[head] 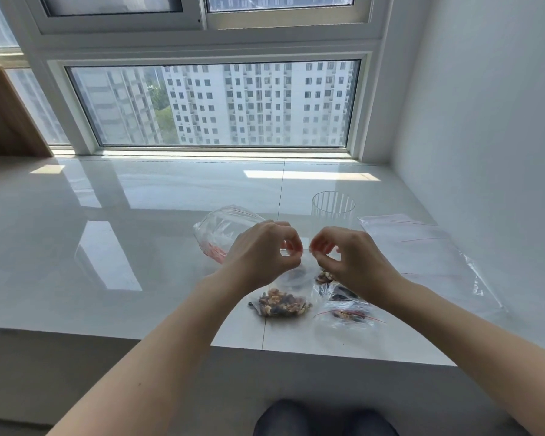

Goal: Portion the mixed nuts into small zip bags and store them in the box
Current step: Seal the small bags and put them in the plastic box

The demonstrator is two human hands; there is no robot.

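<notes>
Both hands hold one small clear zip bag (291,278) by its top edge above the sill. My left hand (261,253) pinches the left end of the strip, my right hand (343,256) pinches the right end. Mixed nuts (280,305) fill the bag's bottom, which hangs near the sill's front edge. Two more small bags with nuts (346,313) lie to the right, partly under my right wrist. A large clear zip bag (221,228) lies behind my left hand.
A ribbed clear cup (332,209) stands behind my right hand. Flat empty zip bags (422,247) lie at the right near the wall. The white glossy sill (139,231) ends in a front edge just below the bags. No box is in view.
</notes>
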